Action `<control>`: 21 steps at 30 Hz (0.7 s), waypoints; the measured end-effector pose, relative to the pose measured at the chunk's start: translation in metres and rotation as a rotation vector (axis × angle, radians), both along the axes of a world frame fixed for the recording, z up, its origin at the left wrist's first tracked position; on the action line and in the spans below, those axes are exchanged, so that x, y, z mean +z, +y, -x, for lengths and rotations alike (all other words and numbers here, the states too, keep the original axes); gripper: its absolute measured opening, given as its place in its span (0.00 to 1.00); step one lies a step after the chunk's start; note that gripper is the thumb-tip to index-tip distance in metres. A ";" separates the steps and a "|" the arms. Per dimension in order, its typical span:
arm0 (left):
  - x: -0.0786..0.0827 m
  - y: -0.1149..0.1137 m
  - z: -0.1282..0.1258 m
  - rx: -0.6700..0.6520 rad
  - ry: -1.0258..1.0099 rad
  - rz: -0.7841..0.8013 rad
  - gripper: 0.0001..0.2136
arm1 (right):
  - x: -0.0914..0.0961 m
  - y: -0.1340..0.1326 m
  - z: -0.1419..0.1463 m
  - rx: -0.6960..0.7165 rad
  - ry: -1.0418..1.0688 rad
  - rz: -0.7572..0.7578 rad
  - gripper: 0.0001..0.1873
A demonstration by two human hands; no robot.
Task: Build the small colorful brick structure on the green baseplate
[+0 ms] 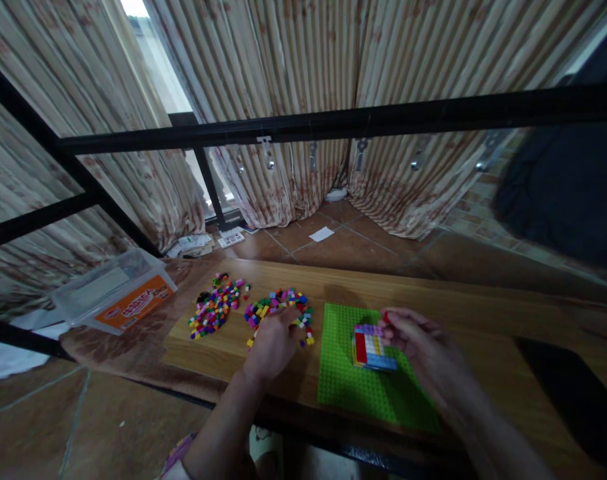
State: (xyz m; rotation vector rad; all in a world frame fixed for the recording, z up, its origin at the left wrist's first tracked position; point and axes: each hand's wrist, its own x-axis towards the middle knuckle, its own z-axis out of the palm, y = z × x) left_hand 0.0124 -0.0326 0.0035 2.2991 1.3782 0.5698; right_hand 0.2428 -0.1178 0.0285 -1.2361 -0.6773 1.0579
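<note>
My right hand (426,347) pinches a small red toy brick (386,317) between thumb and fingertips, just over the back right corner of a block built of bricks (368,348). The block shows red, white, yellow, purple and light blue pieces on top. It sits on a green studded baseplate (338,373), which the right hand and wrist partly cover. To the left, my left hand (274,340) reaches over the near side of a pile of loose coloured bricks (283,298). Its fingers point down at the bricks, slightly apart, with their tips partly hidden.
A second brick pile (217,307) lies further left on the wooden table (408,290). A dark flat object (568,393) rests at the right end. Beyond the left end stands a clear plastic box (116,290) with an orange label. A black metal bar (308,127) crosses behind the table.
</note>
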 end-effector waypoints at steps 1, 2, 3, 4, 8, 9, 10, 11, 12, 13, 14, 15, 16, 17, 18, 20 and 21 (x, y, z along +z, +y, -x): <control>-0.002 0.003 0.003 0.000 0.101 0.023 0.11 | -0.002 -0.001 -0.003 0.001 -0.029 0.004 0.15; -0.005 0.004 0.005 -0.002 0.189 0.044 0.12 | -0.005 -0.002 -0.006 -0.004 -0.067 0.012 0.15; -0.007 0.006 0.006 -0.006 0.259 0.060 0.12 | -0.009 -0.003 -0.008 -0.010 -0.116 0.024 0.15; -0.009 0.007 0.007 -0.008 0.309 0.068 0.13 | -0.012 -0.004 -0.011 -0.021 -0.170 0.039 0.16; -0.012 0.009 0.006 0.004 0.372 0.054 0.13 | -0.020 -0.005 -0.022 -0.065 -0.344 0.082 0.19; -0.012 0.009 0.006 0.009 0.376 0.048 0.13 | -0.021 -0.004 -0.023 -0.068 -0.379 0.079 0.19; -0.011 0.009 0.006 0.016 0.381 0.044 0.13 | -0.021 -0.004 -0.024 -0.067 -0.415 0.074 0.18; -0.010 0.008 0.005 0.024 0.386 0.041 0.13 | -0.021 -0.004 -0.024 -0.060 -0.447 0.070 0.17; -0.009 0.008 0.005 0.032 0.393 0.041 0.13 | -0.021 -0.003 -0.024 -0.050 -0.472 0.069 0.16; -0.008 0.007 0.005 0.035 0.403 0.042 0.12 | -0.021 -0.003 -0.023 -0.037 -0.487 0.071 0.15; -0.006 0.007 0.004 0.038 0.413 0.043 0.12 | -0.021 -0.002 -0.023 -0.023 -0.493 0.072 0.15; -0.004 0.006 0.004 0.037 0.420 0.039 0.11 | -0.021 -0.001 -0.022 -0.008 -0.492 0.071 0.15; -0.002 0.006 0.003 0.034 0.426 0.029 0.10 | -0.022 0.000 -0.021 0.002 -0.494 0.069 0.15; 0.000 0.006 0.002 0.034 0.433 0.016 0.10 | -0.023 0.002 -0.021 0.007 -0.500 0.066 0.16; 0.002 0.006 0.001 0.039 0.441 0.001 0.11 | -0.025 0.003 -0.020 0.012 -0.510 0.063 0.16; 0.005 0.005 -0.004 0.057 0.424 -0.028 0.12 | -0.027 0.005 -0.019 0.025 -0.528 0.058 0.17; 0.006 0.003 -0.007 0.068 0.376 -0.037 0.12 | -0.029 0.005 -0.018 0.040 -0.529 0.055 0.17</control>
